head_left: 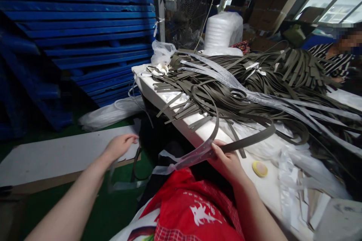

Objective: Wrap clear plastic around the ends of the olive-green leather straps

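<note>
My right hand (226, 158) is closed on a dark grey-green strap (250, 140), whose end lies in a clear plastic sleeve (195, 154) across my lap. My left hand (121, 146) is held out to the left over a white board, its fingers pinched together. Near it hang a thin dark strip (136, 163) and clear plastic (127, 185); what its fingertips grip is too small to make out. A large heap of similar straps (226, 79) covers the white table (158, 98), with long clear sleeves (220, 73) lying on top.
Stacked blue pallets (107, 30) stand at the left, above a wrapped white bundle (113, 113) and a white board (68, 150) on the floor. A yellow round object (259, 168) lies on the table. A person in stripes (333, 58) sits at the far right.
</note>
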Tool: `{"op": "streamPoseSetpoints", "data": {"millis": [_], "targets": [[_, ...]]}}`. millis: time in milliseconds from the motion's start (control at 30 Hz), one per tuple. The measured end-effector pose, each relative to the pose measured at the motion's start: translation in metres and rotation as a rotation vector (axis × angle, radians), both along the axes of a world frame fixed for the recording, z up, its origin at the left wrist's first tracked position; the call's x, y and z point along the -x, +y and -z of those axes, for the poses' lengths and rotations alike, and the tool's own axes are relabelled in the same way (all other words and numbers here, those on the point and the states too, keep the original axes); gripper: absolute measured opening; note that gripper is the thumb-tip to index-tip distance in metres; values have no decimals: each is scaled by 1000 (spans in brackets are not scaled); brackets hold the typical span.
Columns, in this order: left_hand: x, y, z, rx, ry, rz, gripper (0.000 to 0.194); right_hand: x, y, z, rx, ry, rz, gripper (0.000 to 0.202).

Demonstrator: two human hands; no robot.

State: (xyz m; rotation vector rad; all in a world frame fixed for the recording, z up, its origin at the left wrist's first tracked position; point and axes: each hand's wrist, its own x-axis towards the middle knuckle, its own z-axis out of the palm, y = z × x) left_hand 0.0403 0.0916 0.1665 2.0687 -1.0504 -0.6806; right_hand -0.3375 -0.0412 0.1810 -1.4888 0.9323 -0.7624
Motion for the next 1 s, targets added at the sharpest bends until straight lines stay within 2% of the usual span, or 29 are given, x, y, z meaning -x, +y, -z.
{"op": "streamPoseSetpoints", "data": {"millis": [100,167,233,300,400,500,633,767,867,1000], "targets": [[82,-52,-6,152,-75,460,37,0,4,4,-7,11,-55,35],[137,-74,-17,267,-100,724,40,2,7,3,-8,22,-50,37],[177,-86,-26,323,-141,858,40,4,9,2,-20,16,-12,37],[200,-92,-29,323,-129,881,44,8,10,3,-36,-24,43,38],[209,-96,-26,296,20,862,51,14,8,9,-64,-119,143,45],[204,-97,-22,265,129,870,55,18,7,12,-102,-127,160,35],[198,-90,-24,233,184,991,57,15,8,6,-64,-79,138,32],[197,-82,-27,209,51,1021,47,8,9,0,-6,-5,96,30],[198,-79,-26,194,-60,991,47,9,6,0,-8,-58,72,31],[200,-78,-24,200,-57,989,49,16,-5,1,14,-163,252,41]]}}
